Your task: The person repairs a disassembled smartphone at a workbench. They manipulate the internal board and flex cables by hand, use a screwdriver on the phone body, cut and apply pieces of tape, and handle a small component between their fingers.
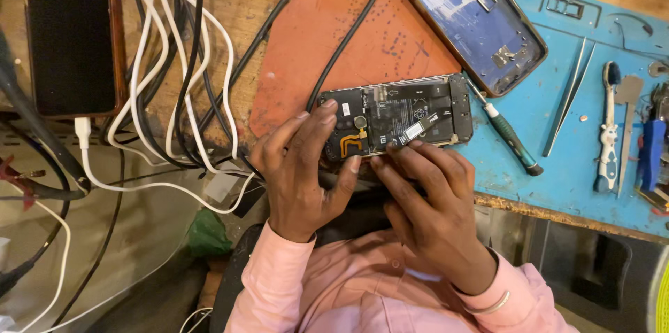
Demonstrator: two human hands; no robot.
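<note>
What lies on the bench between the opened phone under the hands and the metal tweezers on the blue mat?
In the head view, a green-handled screwdriver lies slanted between the opened phone and the tweezers, its tip toward the phone.

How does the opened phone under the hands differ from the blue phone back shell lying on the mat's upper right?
The opened black phone shows a battery and internal parts; the blue phone back shell is a hollow cover. The phone lies level across the orange mat, held by the left hand and right hand; the shell lies untouched, tilted, straddling the blue mat. Both face inside-up.
</note>
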